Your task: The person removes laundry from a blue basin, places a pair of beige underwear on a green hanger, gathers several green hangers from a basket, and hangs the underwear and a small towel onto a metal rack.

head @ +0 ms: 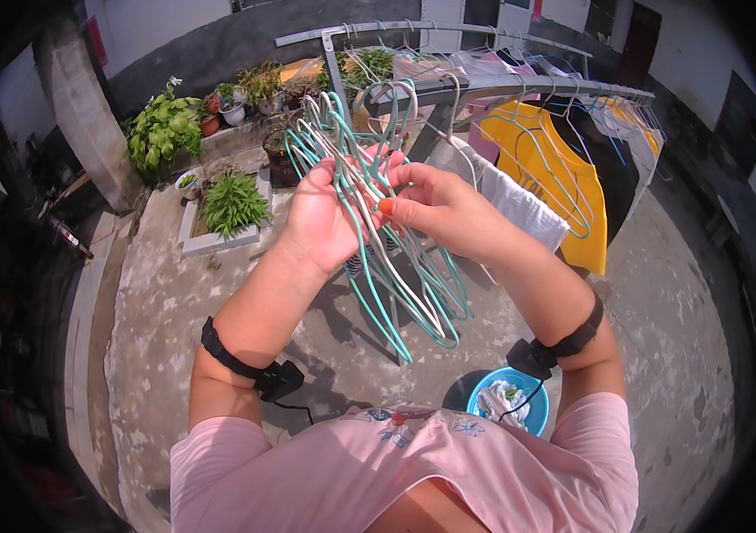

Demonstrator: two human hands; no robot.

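Note:
A bundle of teal and white wire clothes hangers (384, 266) lies across my left hand (325, 220), which is curled around them from below. Their hooks stick up past my fingers near the end of the metal drying rack. My right hand (431, 203) touches the bundle from the other side, thumb and fingertips pinched at the hangers' necks. Whether it grips one hanger or several is hidden by the overlap. Just right of my hands, a white cloth (518, 203) hangs on the rack, beside a yellow shirt (551, 173) on a hanger.
The metal drying rack (524, 83) carries several garments on hangers, including a black garment (608, 173). A blue basin (538, 406) with wet-looking laundry (503, 401) stands on the concrete floor (171, 320). Potted plants (235, 110) and a bordered green plant (235, 203) are at the left.

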